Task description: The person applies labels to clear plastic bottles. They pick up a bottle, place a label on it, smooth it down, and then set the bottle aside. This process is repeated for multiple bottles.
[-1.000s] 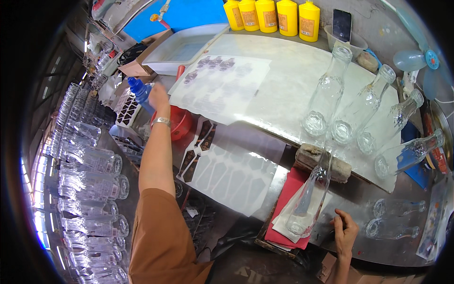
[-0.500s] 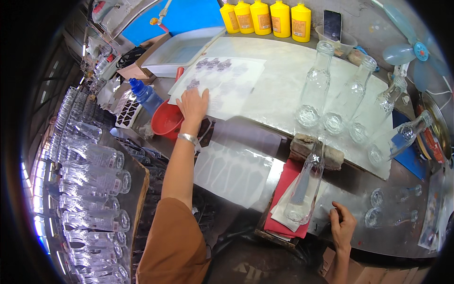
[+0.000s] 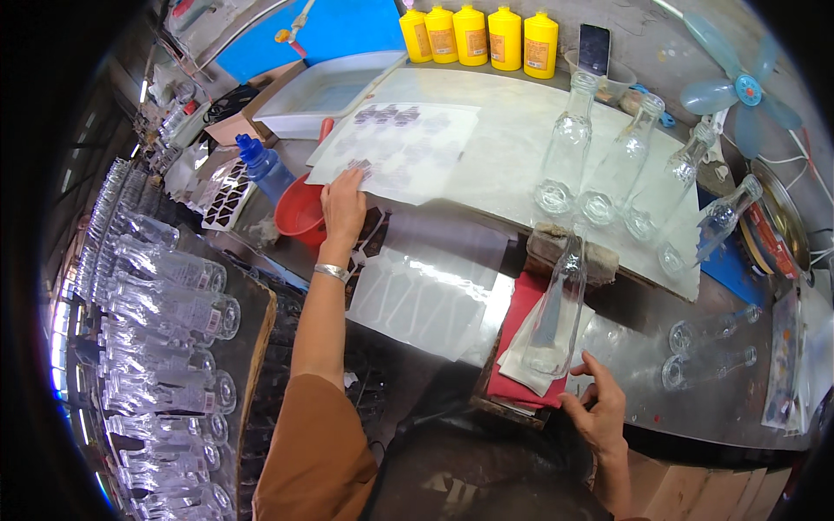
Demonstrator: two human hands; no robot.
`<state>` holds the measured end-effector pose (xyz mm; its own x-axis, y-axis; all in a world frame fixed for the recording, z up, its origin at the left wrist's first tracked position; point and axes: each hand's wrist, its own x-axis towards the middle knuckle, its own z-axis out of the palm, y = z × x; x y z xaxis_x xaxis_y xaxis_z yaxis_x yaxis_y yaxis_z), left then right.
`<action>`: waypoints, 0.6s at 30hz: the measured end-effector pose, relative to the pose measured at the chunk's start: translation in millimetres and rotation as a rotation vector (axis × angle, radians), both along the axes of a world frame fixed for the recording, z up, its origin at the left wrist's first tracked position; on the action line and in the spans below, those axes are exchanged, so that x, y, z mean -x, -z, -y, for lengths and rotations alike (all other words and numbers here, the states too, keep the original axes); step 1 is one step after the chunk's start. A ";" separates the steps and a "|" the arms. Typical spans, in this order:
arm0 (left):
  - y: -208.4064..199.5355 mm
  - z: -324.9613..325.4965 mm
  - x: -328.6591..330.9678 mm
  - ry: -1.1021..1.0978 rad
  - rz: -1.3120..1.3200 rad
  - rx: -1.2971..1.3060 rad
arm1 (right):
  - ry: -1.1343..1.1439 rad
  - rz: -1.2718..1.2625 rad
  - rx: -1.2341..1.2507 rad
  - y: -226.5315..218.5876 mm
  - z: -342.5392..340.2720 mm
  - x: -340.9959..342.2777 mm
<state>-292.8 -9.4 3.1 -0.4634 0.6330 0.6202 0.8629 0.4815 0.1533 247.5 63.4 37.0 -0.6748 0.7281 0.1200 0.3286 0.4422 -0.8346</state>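
My left hand (image 3: 345,213) has its fingers drawn together at the near left edge of a white sheet (image 3: 434,143), with fingertips on a small dark printed decal (image 3: 359,166). More dark decals (image 3: 387,114) sit in rows toward the sheet's far end. Before me a clear glass bottle (image 3: 556,317) lies on pale and red cloths (image 3: 519,300), its neck against a rolled grey cloth (image 3: 599,263). My right hand (image 3: 601,404) is just right of the bottle's base, thumb and fingers apart and curved, holding nothing. Its thumb is by the red cloth's edge.
A red bowl (image 3: 300,213) and a blue-capped squeeze bottle (image 3: 268,169) stand left of my left hand. Several glass bottles (image 3: 565,156) are on the white board (image 3: 512,113); rows of bottles (image 3: 174,304) fill the left. Behind are yellow bottles (image 3: 506,39), a basin (image 3: 330,91) and fan (image 3: 747,89).
My left fingers have come together on the dark decal, which has shifted slightly toward me. My right hand has moved left, closer to the bottle's base and the red cloth.
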 end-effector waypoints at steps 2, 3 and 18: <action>0.7 0.4 3.1 0.004 -0.014 -0.060 | -0.044 0.054 -0.127 -5.1 8.1 9.5; 1.1 -0.6 2.4 0.008 -0.019 -0.089 | -0.033 0.090 -0.187 -4.5 12.1 13.6; -0.5 27.1 -16.7 0.024 0.504 -0.403 | 0.097 0.176 -0.373 8.2 15.0 26.8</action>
<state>-276.0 -36.5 3.6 -0.7486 0.4096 0.5214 0.6476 0.2829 0.7075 220.7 48.4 28.8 -0.6391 0.7177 0.2766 0.5069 0.6634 -0.5504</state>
